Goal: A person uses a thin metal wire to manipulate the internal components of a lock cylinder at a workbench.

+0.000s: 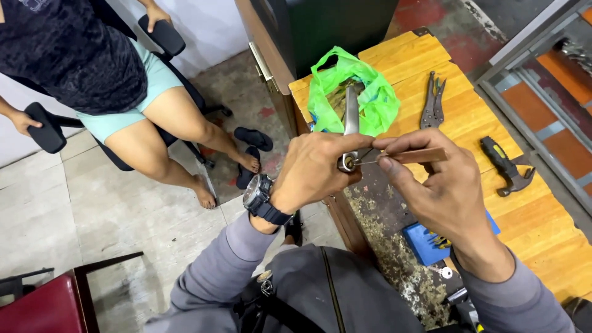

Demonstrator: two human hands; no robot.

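Left hand [314,169] gripping metal handle [351,117], right hand [441,185] pinching tool [407,156]

A worn orange wooden workbench [530,228] stands at right on a stained grey concrete floor [123,209], a white wall [203,24] at far left, a black swivel office chair [166,37] before it, a red-seated chair [37,308] near left.

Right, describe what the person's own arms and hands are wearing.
Both arms wear grey long sleeves, pushed up a little from the wrists. The left hand has a chunky dark wristwatch with a round face. The right hand is bare, no glove or ring visible.
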